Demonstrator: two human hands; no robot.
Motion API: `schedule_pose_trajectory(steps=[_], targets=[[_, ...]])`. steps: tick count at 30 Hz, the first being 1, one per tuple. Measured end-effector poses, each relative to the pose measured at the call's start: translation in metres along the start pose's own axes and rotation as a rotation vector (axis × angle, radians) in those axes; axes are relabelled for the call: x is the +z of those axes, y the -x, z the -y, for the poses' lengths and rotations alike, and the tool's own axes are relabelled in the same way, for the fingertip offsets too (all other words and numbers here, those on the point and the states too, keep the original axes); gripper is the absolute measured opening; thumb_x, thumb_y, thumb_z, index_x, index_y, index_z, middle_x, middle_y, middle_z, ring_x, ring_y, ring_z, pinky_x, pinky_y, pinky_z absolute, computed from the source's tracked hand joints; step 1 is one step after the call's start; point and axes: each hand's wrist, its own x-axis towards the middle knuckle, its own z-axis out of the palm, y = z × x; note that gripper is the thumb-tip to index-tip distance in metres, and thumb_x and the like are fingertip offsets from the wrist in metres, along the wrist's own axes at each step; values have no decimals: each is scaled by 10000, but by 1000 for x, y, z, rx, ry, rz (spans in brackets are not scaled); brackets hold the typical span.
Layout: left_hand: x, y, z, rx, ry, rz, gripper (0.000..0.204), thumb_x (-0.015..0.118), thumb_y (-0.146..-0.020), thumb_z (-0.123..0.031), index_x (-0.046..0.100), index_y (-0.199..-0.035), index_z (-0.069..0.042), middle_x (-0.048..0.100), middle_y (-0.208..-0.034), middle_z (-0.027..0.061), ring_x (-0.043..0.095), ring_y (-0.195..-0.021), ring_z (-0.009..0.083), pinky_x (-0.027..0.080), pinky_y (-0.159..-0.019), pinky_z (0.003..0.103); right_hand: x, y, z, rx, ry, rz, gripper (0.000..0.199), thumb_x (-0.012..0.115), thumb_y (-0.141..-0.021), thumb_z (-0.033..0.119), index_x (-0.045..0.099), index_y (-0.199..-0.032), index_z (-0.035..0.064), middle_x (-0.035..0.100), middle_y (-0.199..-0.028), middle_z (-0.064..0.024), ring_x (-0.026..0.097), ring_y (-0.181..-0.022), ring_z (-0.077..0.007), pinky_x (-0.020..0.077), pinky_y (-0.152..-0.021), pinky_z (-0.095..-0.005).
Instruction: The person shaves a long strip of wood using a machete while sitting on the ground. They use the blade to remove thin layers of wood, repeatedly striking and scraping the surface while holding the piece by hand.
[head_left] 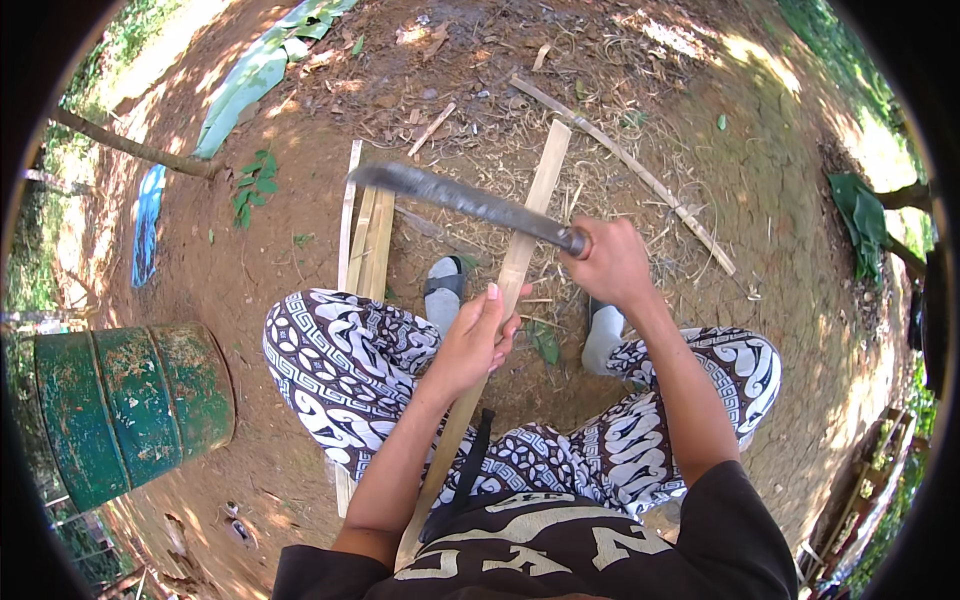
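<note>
My left hand [478, 335] is closed round a long pale bamboo strip [540, 180], which slants from my lap up and away to the right. In my right hand [615, 260] is the handle of a machete [460, 200]. Its dark blade points left and crosses over the strip, well above my left hand. Whether the edge touches the strip I cannot tell. To the left of my foot lie several more bamboo strips [372, 240], partly hidden under my leg.
Shavings [640, 120] litter the brown dirt in front of me, with a thin bamboo pole [640, 170] among them. At left lies a rusty green drum [130, 405]. Farther off are a blue sheet [148, 225], a thin trunk [140, 150] and a large banana leaf [245, 85].
</note>
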Motion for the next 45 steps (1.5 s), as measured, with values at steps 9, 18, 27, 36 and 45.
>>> schedule_pose_trajectory(steps=[9,18,27,36,45], targets=[[-3,-10,30,296,-687,-243,408,313,-1095,-291,540,-1226,22,476,-682,20,455,-555,114,395,-523,294,14,-4,-8,-23,185,86,124,639,-684,184,662,-735,74,612,-604,-185,631,-612,-404,533,-623,-480],[1,-4,21,271,-545,-226,374,329,-1094,-268,554,-1171,21,481,-671,13,451,-565,114,382,-546,279,-30,-55,-109,655,256,-230,291,548,-859,244,717,-902,12,706,-874,-264,704,-869,-409,553,-790,-504],[-8,-3,19,-1,-18,-196,546,314,-1083,-447,556,-1326,-22,427,-760,-44,375,-553,36,319,-475,203,-16,-19,-10,88,-36,35,143,603,-732,166,637,-722,28,607,-604,-196,647,-638,-393,525,-647,-475],[-13,-8,34,18,-260,-251,534,307,-1087,-439,540,-1343,-33,411,-741,-51,348,-542,33,299,-461,205,32,11,6,-130,50,160,95,649,-665,154,632,-684,63,578,-552,-178,617,-573,-397,509,-572,-469],[-10,-5,35,161,-499,-285,527,287,-1093,-403,587,-1274,-10,390,-666,-59,362,-525,36,314,-466,216,26,-39,-122,433,238,-98,252,603,-747,210,736,-911,72,706,-781,-222,692,-762,-419,569,-744,-472]])
